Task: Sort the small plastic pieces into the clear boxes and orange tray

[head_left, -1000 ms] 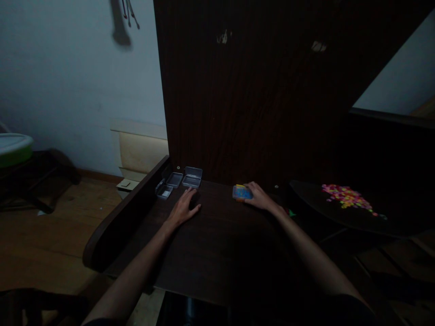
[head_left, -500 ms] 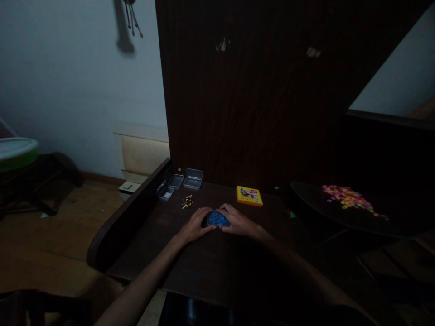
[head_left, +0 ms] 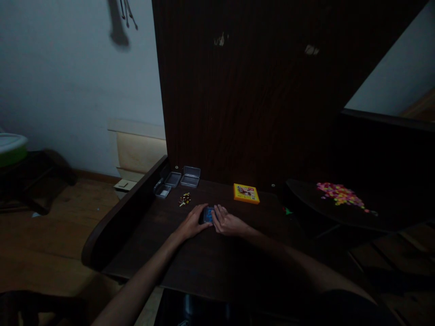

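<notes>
On the dark wooden table (head_left: pixel 210 262) my left hand (head_left: pixel 193 224) and my right hand (head_left: pixel 227 222) meet around a small blue object (head_left: pixel 207 214), fingers closed on its two sides. It is mostly covered by the fingers, and the light is dim. A yellow box lid (head_left: pixel 246 193) lies flat behind my right hand. A small heap of tiny coloured pieces (head_left: pixel 185 199) sits behind my left hand.
Three small clear plastic boxes (head_left: pixel 190 176) stand at the table's far left corner by the raised side rail (head_left: pixel 125 213). A tall dark panel (head_left: pixel 258 90) closes the back. A dark round surface at the right holds scattered bright pieces (head_left: pixel 340 194). Wooden floor lies to the left.
My right hand drew the blue object away from the yellow lid to the table's middle, and my left hand came off the small heap to join it. Both hands now cover it more closely.
</notes>
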{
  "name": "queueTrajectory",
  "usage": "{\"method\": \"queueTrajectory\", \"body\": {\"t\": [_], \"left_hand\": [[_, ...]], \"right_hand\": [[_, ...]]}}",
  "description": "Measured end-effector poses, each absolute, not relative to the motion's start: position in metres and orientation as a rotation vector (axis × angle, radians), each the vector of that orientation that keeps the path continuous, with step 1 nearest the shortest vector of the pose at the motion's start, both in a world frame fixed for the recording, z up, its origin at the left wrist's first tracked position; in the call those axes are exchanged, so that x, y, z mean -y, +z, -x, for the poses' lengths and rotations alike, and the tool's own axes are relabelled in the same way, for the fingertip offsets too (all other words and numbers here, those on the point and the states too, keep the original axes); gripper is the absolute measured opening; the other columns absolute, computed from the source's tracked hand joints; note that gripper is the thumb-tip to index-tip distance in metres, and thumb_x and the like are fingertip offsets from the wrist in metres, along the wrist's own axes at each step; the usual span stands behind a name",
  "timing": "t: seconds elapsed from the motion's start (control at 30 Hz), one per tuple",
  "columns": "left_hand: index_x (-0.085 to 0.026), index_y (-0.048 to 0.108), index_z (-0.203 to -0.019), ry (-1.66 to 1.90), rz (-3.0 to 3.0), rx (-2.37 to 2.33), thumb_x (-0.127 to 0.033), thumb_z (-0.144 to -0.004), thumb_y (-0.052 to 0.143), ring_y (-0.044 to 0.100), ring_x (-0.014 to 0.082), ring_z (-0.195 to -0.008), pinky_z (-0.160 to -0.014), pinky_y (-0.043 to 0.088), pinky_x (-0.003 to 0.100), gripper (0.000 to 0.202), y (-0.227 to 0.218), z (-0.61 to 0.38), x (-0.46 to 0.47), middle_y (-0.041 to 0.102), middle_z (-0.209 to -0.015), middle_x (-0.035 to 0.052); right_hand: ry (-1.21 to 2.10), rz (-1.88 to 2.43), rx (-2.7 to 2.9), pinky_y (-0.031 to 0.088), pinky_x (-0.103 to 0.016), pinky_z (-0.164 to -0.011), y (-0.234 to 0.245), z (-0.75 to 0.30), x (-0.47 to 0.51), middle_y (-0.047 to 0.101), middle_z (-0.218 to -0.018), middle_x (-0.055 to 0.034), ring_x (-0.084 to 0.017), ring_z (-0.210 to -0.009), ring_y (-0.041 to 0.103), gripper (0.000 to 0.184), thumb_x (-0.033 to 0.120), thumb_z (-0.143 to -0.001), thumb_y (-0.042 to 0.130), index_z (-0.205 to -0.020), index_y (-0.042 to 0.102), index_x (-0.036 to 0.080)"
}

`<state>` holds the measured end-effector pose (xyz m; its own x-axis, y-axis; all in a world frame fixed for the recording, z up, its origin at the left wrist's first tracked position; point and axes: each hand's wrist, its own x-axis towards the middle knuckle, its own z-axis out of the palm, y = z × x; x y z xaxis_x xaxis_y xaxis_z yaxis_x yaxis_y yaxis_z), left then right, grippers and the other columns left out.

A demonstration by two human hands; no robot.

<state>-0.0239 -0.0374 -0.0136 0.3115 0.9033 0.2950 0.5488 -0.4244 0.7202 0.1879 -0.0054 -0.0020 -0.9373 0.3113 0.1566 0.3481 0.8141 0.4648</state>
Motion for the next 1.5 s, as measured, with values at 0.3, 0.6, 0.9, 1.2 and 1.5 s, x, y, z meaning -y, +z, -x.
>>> {"method": "queueTrajectory", "body": {"t": [0.3, 0.6, 0.9, 1.2, 1.5], "left_hand": [[-0.021, 0.036, -0.141, 0.932, -2.031, -1.299, -0.038, -0.077, 0.072, 0.050, 0.0270, -0.129, -0.109, 0.042, 0.044, 0.076, -0.017, 0.025, 0.036, 0.052, -0.139, 0.0136], [-0.020, 0.029, -0.146, 0.910, -1.966, -1.287, -0.036, -0.076, 0.074, 0.045, 0.0285, -0.134, -0.113, 0.036, 0.047, 0.084, -0.019, 0.025, 0.034, 0.047, -0.144, 0.0158], [-0.021, 0.013, -0.152, 0.970, -1.923, -1.155, -0.029, -0.079, 0.070, 0.041, 0.0260, -0.138, -0.115, 0.034, 0.046, 0.092, -0.013, 0.026, 0.035, 0.038, -0.151, 0.0157], [-0.017, 0.065, -0.088, 1.115, -2.010, -1.154, -0.022, -0.084, 0.063, 0.050, 0.0286, -0.130, -0.110, 0.039, 0.047, 0.007, -0.012, 0.031, 0.035, 0.039, -0.150, 0.0136], [-0.017, 0.063, -0.080, 1.153, -2.218, -1.069, -0.021, -0.088, 0.058, 0.059, 0.0208, -0.112, -0.100, 0.048, 0.037, 0.011, 0.011, 0.045, 0.035, 0.053, -0.124, 0.0105]], "right_hand": [[-0.856, 0.460, 2.885, 0.054, -0.051, -0.092, -0.006, -0.190, 0.005, 0.062, -0.116, -0.0349, -0.036, -0.110, 0.063, 0.037, 0.008, -0.090, 0.041, -0.120, 0.057, -0.006], [-0.682, 0.507, 2.929, 0.050, -0.048, -0.098, 0.002, -0.198, 0.001, 0.058, -0.126, -0.0313, -0.035, -0.120, 0.057, 0.039, 0.013, -0.093, 0.042, -0.126, 0.054, -0.004], [0.528, 1.016, 2.532, 0.053, -0.039, -0.088, 0.035, -0.197, -0.015, 0.071, -0.105, -0.0123, -0.024, -0.096, 0.069, 0.026, 0.025, -0.097, 0.043, -0.110, 0.064, 0.015], [1.317, 1.279, 1.848, 0.053, -0.026, -0.051, 0.035, -0.185, -0.056, 0.071, -0.068, -0.0051, -0.015, -0.051, 0.065, 0.033, 0.039, -0.100, 0.035, -0.091, 0.058, 0.017], [1.794, 1.282, 1.397, 0.057, -0.029, -0.060, 0.032, -0.191, -0.054, 0.074, -0.072, -0.0116, -0.016, -0.058, 0.068, 0.036, 0.041, -0.100, 0.040, -0.091, 0.061, 0.014]]}}
